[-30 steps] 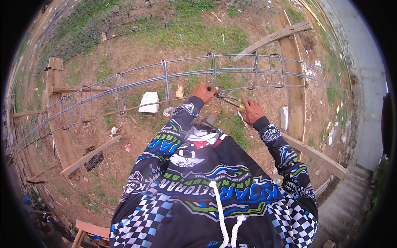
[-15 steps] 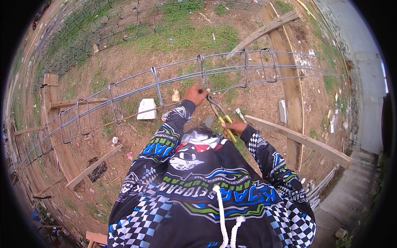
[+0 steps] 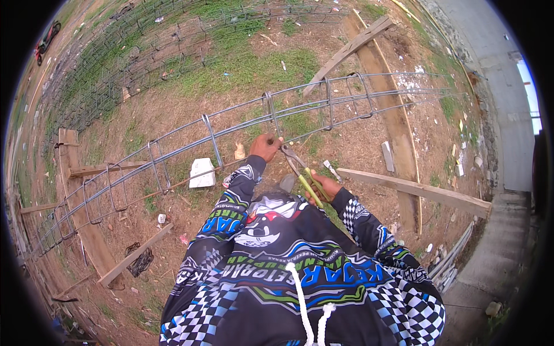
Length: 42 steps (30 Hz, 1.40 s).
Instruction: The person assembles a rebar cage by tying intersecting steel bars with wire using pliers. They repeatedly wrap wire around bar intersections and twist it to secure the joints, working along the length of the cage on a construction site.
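A long rebar cage (image 3: 239,119), made of grey bars with rectangular stirrups, runs across in front of me, bending with the lens. My left hand (image 3: 266,147) is closed on its near lower bar, beside the bottom of a stirrup (image 3: 271,108). My right hand (image 3: 325,189) grips the yellow-green handles of a pair of pincers (image 3: 297,163). The jaws point up and left to the same joint, right by my left fingertips. Any tie wire there is too small to make out.
Wooden trestles prop the cage, with a plank (image 3: 86,219) at left and another (image 3: 392,115) at right. A loose beam (image 3: 418,192) slants at right. A white block (image 3: 202,173) and dark wire coil (image 3: 139,259) lie on the ground. More cages (image 3: 144,60) lie on the grass beyond.
The whole view has shifted, so the cage and hands appear slightly lower and to the left. Both hands stay at the same joint, and the pincers' handles look somewhat closer together.
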Each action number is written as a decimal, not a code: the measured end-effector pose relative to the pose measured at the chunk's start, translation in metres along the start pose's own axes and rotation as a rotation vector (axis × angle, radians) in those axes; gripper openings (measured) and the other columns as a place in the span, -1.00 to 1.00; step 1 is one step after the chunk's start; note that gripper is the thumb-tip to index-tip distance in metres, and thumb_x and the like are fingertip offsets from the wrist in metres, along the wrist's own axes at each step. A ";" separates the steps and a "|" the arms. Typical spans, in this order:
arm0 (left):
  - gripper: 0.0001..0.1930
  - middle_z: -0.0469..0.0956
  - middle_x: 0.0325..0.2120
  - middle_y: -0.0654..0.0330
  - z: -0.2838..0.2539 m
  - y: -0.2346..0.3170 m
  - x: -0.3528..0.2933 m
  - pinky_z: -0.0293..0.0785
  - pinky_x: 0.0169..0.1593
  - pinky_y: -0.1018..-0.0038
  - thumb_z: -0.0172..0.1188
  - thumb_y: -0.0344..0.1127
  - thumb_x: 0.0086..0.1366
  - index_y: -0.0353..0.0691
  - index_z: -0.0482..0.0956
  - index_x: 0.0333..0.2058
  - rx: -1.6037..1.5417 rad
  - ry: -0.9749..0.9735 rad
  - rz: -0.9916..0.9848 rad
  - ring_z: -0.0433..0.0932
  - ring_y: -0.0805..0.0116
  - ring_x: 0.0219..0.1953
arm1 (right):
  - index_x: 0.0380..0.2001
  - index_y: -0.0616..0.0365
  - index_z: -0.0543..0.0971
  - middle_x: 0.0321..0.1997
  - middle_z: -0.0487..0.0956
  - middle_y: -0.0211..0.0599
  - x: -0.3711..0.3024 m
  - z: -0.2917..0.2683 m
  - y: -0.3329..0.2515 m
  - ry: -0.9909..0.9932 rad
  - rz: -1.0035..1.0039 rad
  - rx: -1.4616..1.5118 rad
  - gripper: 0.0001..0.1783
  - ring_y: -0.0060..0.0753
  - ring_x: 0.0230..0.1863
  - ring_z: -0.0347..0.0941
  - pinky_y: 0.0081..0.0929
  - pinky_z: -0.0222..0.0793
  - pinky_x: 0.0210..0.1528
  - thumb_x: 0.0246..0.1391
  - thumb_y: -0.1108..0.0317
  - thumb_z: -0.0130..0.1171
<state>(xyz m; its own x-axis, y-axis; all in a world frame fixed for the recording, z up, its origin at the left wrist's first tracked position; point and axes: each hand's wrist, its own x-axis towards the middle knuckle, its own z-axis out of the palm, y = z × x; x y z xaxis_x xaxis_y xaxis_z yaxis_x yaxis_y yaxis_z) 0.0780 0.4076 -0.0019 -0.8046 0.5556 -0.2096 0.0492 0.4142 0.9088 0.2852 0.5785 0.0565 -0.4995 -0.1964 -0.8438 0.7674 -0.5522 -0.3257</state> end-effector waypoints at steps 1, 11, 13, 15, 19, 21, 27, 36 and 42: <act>-0.61 0.49 -0.69 0.10 0.002 -0.001 0.001 0.36 -0.41 0.32 0.22 -0.02 0.18 -0.30 0.59 -0.52 0.019 0.013 0.014 0.44 0.27 -0.60 | -0.13 0.21 0.42 -0.53 0.57 -0.21 0.000 -0.004 -0.002 0.033 -0.008 -0.200 -0.42 -0.36 -0.61 0.53 -0.43 0.45 -0.57 0.18 -0.16 0.07; -0.61 0.52 -0.69 0.08 0.002 -0.001 0.005 0.38 -0.42 0.32 0.21 -0.04 0.16 -0.33 0.57 -0.54 0.042 0.006 -0.028 0.47 0.24 -0.61 | 0.01 0.30 0.31 -0.29 0.55 0.16 -0.021 0.013 0.002 0.812 -1.033 -1.600 -0.42 0.20 -0.30 0.51 0.04 0.40 -0.21 0.02 0.14 0.16; -0.61 0.51 -0.70 0.09 0.000 -0.007 0.007 0.38 -0.43 0.33 0.21 -0.05 0.16 -0.34 0.56 -0.55 0.035 0.004 -0.031 0.47 0.26 -0.62 | 0.04 0.28 0.32 -0.21 0.54 0.19 -0.028 0.023 -0.010 0.716 -0.767 -1.616 -0.42 0.11 -0.19 0.50 -0.02 0.40 -0.13 0.06 0.12 0.16; -0.59 0.54 -0.63 -0.04 0.000 -0.010 0.007 0.42 -0.34 0.23 0.20 0.00 0.13 -0.34 0.58 -0.51 0.052 -0.037 -0.078 0.54 0.01 -0.52 | 0.04 0.28 0.34 -0.17 0.53 0.18 -0.033 0.026 -0.021 0.512 -0.284 -1.542 -0.37 0.02 -0.15 0.51 -0.11 0.41 -0.09 0.03 0.06 0.21; -0.59 0.53 -0.69 0.05 0.002 0.003 0.008 0.41 -0.38 0.29 0.20 -0.01 0.14 -0.34 0.57 -0.55 -0.024 -0.026 -0.079 0.53 0.18 -0.57 | -0.04 0.26 0.42 -0.19 0.54 0.14 -0.009 0.008 -0.016 0.183 -0.217 -0.886 -0.32 -0.07 -0.12 0.52 -0.20 0.40 -0.07 -0.09 -0.03 0.31; -0.58 0.52 -0.71 0.09 0.001 0.007 0.005 0.40 -0.40 0.32 0.21 -0.01 0.14 -0.33 0.56 -0.57 -0.052 -0.047 -0.079 0.52 0.27 -0.59 | -0.17 0.26 0.47 -0.24 0.54 0.05 0.002 -0.002 0.008 0.300 -0.624 -1.070 -0.35 -0.05 -0.13 0.52 -0.17 0.38 -0.09 -0.16 -0.06 0.36; -0.67 0.55 -0.64 0.18 0.000 -0.017 0.016 0.40 -0.53 0.49 0.24 -0.12 0.21 -0.33 0.56 -0.50 -0.028 -0.065 -0.065 0.49 0.47 -0.64 | 0.00 0.22 0.46 -0.29 0.58 -0.02 0.014 -0.006 -0.009 0.260 -0.380 -1.048 -0.51 -0.14 -0.29 0.56 -0.20 0.47 -0.19 0.11 0.10 0.08; -0.66 0.65 -0.32 0.14 -0.022 0.030 0.020 0.49 -0.35 0.55 0.22 -0.20 0.26 -0.29 0.49 -0.09 -0.560 -0.128 -0.338 0.63 0.37 -0.39 | 0.43 -0.10 -0.19 0.17 0.43 0.09 0.007 -0.030 -0.009 -0.441 -0.143 -0.254 -0.13 -0.10 0.00 0.54 -0.21 0.52 -0.04 0.21 0.29 0.06; -0.71 0.65 -0.32 0.11 -0.015 0.019 0.022 0.57 -0.32 0.46 0.19 -0.25 0.27 -0.30 0.50 -0.12 -0.544 -0.028 -0.286 0.63 0.37 -0.43 | 0.26 -0.04 0.28 0.15 0.49 -0.17 0.019 -0.049 -0.014 -0.199 -0.227 -0.668 -0.39 -0.27 0.04 0.51 -0.35 0.46 -0.03 0.13 0.28 0.15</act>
<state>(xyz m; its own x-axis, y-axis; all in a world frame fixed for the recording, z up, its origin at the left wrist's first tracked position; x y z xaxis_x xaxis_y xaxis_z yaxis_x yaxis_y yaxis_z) 0.0524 0.4168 0.0167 -0.7255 0.4983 -0.4748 -0.4812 0.1260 0.8675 0.2844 0.6224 0.0241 -0.6901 -0.3142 -0.6519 0.6861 0.0022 -0.7275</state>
